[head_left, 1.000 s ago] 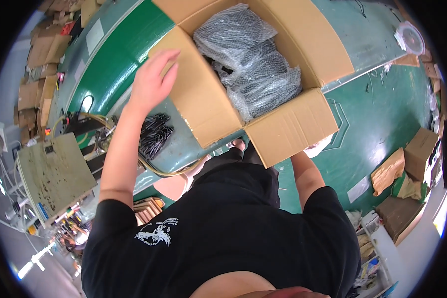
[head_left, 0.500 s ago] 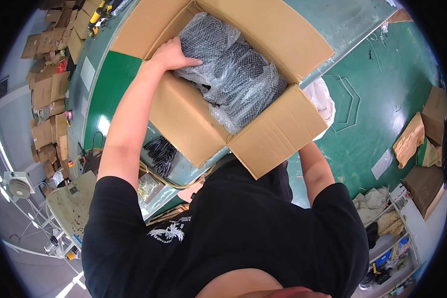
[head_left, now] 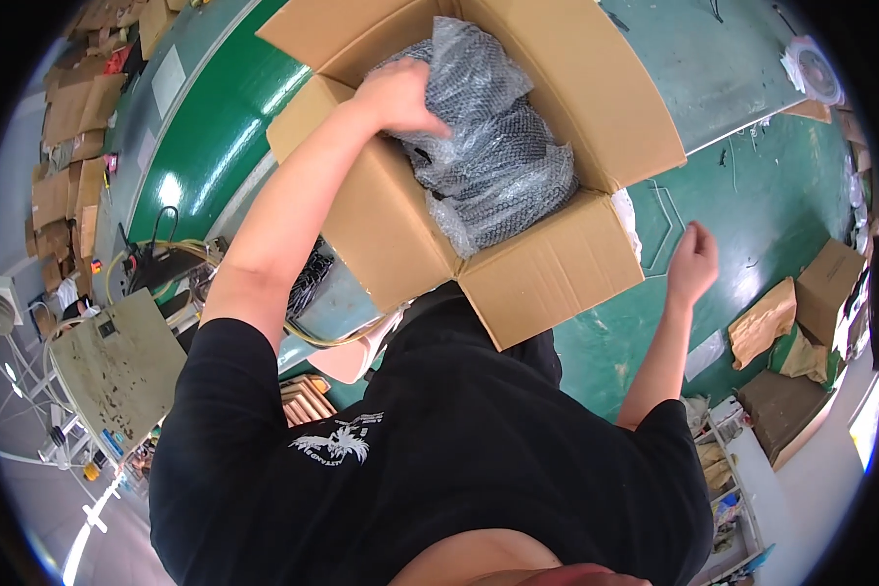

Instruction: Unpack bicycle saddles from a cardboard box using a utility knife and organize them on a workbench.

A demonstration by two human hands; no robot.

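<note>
An open cardboard box stands in front of me with its flaps folded out. Inside lies a bulky bundle in bubble wrap, dark beneath the clear film. My left hand reaches over the box's left side and rests on the bundle, its thumb spread away from the fingers; the fingertips are partly hidden. Out to the right of the box, over the floor, my right hand is raised with its fingers curled in. Nothing shows in it, and it touches nothing.
The box sits on a worktable with a metal edge. A heap of black thin parts lies left of the box. Flattened cartons are stacked far left. Brown paper and a carton lie on the floor at right.
My right hand has come out from behind the box's right flap and swung up to the right. My left hand has shifted further onto the bundle. The view has turned somewhat.
</note>
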